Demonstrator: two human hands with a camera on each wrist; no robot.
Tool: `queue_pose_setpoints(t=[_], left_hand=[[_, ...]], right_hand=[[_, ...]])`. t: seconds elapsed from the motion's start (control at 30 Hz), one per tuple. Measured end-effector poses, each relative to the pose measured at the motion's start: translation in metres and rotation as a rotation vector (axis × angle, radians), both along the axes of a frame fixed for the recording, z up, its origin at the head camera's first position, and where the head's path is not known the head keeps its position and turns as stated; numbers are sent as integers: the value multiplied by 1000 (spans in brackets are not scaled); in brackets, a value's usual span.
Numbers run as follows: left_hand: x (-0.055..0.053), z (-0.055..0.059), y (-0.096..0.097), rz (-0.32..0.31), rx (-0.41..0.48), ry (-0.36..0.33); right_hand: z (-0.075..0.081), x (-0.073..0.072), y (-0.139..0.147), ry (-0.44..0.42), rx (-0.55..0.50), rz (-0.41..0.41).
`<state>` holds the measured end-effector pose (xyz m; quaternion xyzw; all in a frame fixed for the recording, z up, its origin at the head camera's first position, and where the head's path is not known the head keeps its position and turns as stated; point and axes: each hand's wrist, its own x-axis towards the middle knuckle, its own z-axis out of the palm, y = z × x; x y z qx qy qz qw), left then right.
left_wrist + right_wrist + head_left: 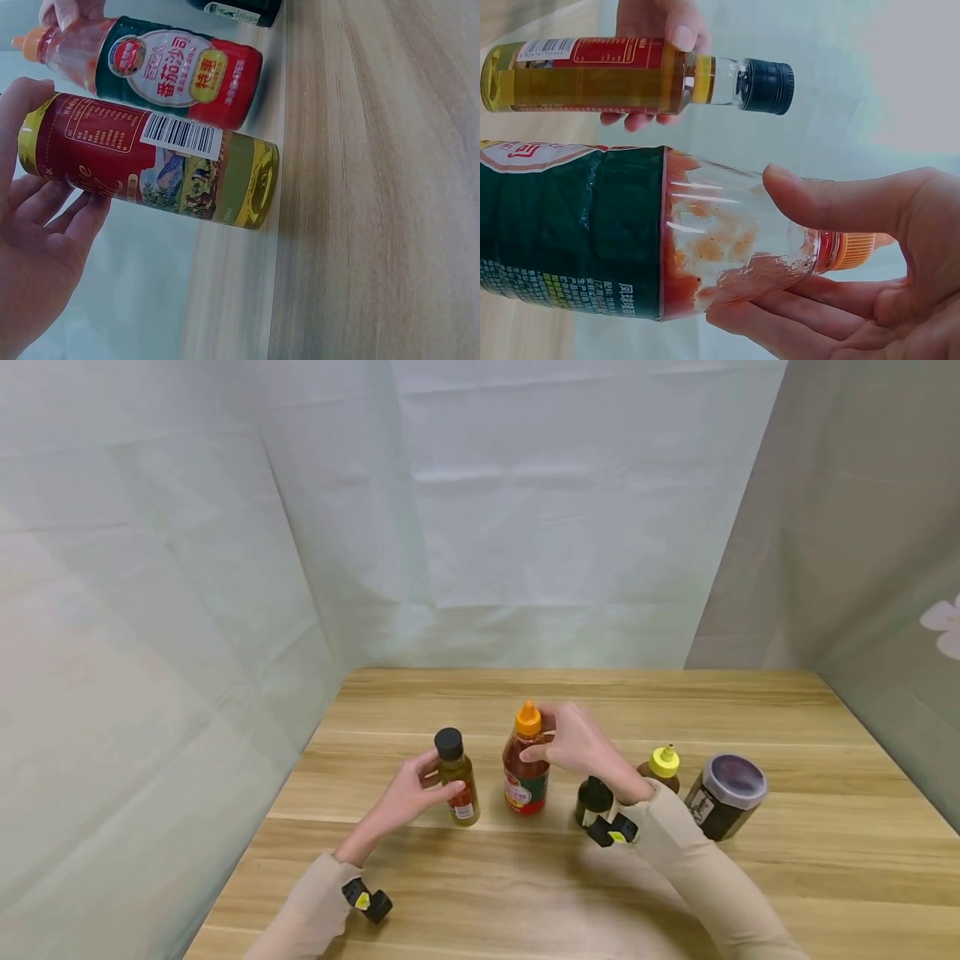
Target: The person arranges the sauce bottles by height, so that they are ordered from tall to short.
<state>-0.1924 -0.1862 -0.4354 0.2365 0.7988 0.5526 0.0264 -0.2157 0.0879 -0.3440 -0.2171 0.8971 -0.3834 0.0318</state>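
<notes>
My left hand (pixel 408 791) holds a slim glass oil bottle (pixel 112 154) with a black cap and a red label, thumb on one side and fingers on the other. To its right my right hand (pixel 573 739) grips the shoulder of a tomato ketchup bottle (pixel 525 777) with an orange nozzle cap. That bottle has a green and red label, and red sauce smears its clear upper part in the right wrist view. Both bottles are upright, side by side with a small gap in the head view. The oil bottle's base (pixel 262 184) is close over the wooden table (pixel 375 225).
Right of the ketchup, partly behind my right forearm, stand a dark bottle (pixel 594 797) and a brown bottle with a yellow nozzle cap (pixel 664 762). A dark jar with a translucent lid (pixel 735 781) is farther right. Pale curtains (pixel 562 527) hang behind the table.
</notes>
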Motion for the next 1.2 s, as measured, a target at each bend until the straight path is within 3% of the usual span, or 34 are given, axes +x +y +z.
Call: queue_pose_setpoints(t=[0.5, 1.2], left_hand=[[-7, -1, 0, 15, 8, -21], [-11, 2, -4, 10, 30, -59]], right_hand=[[8, -17, -19, 96, 19, -59], [34, -41, -48, 80, -19, -85]])
